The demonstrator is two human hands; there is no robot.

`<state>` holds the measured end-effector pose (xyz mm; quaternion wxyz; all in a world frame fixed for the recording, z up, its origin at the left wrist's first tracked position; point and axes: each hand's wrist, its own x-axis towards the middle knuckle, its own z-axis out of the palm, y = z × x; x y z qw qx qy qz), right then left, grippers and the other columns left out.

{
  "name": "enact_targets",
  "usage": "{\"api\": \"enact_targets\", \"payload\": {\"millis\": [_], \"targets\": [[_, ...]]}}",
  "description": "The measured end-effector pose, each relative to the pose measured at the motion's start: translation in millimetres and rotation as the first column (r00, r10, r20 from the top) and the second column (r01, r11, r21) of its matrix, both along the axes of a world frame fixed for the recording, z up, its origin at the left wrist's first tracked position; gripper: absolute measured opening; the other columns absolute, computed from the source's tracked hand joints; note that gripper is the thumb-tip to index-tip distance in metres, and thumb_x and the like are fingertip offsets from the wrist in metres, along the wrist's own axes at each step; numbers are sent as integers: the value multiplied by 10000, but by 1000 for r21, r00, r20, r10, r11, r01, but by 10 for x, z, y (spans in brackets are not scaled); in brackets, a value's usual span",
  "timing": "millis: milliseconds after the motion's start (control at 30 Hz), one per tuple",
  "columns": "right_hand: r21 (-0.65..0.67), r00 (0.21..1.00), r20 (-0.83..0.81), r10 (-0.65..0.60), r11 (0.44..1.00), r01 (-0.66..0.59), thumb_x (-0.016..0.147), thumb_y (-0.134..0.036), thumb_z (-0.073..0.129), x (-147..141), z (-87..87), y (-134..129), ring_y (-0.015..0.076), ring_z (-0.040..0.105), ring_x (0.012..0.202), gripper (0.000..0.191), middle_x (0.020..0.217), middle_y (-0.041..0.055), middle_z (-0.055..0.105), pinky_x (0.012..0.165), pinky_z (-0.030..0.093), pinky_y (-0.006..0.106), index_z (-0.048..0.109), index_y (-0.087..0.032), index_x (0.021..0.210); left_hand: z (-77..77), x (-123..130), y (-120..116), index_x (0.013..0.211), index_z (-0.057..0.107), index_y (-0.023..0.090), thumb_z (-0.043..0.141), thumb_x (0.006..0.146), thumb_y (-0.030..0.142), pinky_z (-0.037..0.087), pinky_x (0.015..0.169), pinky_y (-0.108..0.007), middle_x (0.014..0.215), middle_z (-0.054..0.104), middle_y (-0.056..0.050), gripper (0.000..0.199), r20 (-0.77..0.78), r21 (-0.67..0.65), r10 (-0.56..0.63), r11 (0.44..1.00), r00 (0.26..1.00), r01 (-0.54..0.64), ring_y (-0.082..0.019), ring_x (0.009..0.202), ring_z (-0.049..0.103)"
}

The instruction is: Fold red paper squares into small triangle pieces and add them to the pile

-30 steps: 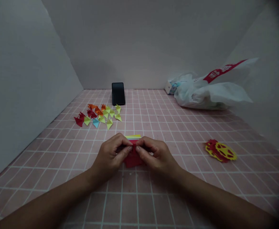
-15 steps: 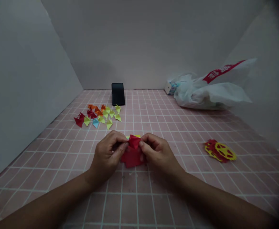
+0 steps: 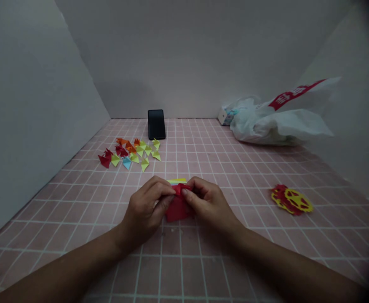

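Note:
A small folded piece of red origami paper [image 3: 180, 189] is pinched between my two hands at the middle of the table. My left hand [image 3: 149, 204] grips its left side with thumb and fingers closed. On the other side, my right hand [image 3: 208, 204] pinches its right end, thumb on top. Beneath lies a stack of square paper with a red sheet [image 3: 177, 210] uppermost; yellow and pale edges [image 3: 177, 182] show behind it. My fingers hide part of the folded piece and of the stack.
Several folded paper cranes [image 3: 130, 151] in red, orange, yellow and blue lie beyond my left hand. A black phone [image 3: 156, 124] leans at the back. Red and yellow cut-out discs [image 3: 293, 200] lie to the right; a white plastic bag [image 3: 266, 126] and a small box [image 3: 225, 116] stand behind.
The red piece's raised flap has come down and the piece looks flatter and narrower. My left hand has shifted slightly right and inward; the right hand has stayed nearly in place.

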<state>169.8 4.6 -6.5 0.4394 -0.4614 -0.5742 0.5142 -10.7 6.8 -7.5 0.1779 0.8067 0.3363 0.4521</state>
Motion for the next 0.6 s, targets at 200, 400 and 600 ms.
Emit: {"api": "enact_targets", "payload": {"millis": [200,400,600], "targets": [[-175,990,-130,59,981,-81,756,-269,620,3,-35,47,98,438,497,163,580,-57,499,475,345,221,470,-216,723,-13,-11,36,922,611,199,552,911,61,499,766,-299,894,631,-33,151,122,-158,34,987,992,-15,-161,853,614],[-35,995,6,104,994,-104,780,-224,585,-3,18,6,115,481,633,121,694,-16,535,579,400,236,504,-190,696,-39,-5,42,917,625,195,544,909,92,503,769,-293,893,647,-32,132,155,-262,-4,964,988,45,-159,845,622],[-52,981,0,192,980,-192,829,-219,540,-18,49,-42,123,526,649,125,712,7,596,585,424,233,601,-170,732,-23,10,70,867,623,178,595,873,208,493,638,-247,806,628,-12,41,260,-556,65,826,963,94,-137,710,591]]}}
